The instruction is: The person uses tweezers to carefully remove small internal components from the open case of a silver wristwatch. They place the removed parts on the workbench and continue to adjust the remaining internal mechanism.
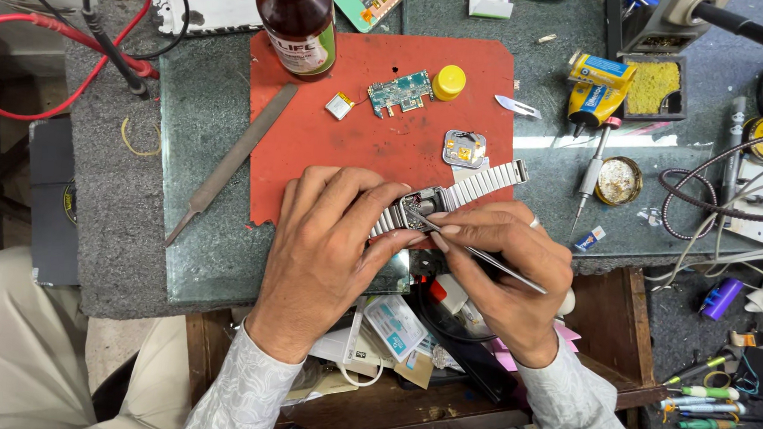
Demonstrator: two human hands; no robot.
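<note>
Both sleeves come up from the bottom edge, patterned white fabric, and right past them sits an open drawer stuffed with small packets and scraps, directly under the wrists.

Left hand is curled around the near end of a silver smartwatch, fingers on top and thumb tucked against the metal link band, so it's clamped pretty firmly. Right hand pinches a pair of thin metal tweezers like a pen, tips resting on the opened back of the watch case. There's a ring on one finger of that hand.

Watch lies on a red mat, with the band running out past the right-hand fingertips.

Further out beyond the hands on the mat: a small green circuit board, a yellow cap touching it, a tiny battery cell and a square watch module. A brown glass bottle stands at the far corner. A flat metal file lies diagonally off the left hand's side.
</note>
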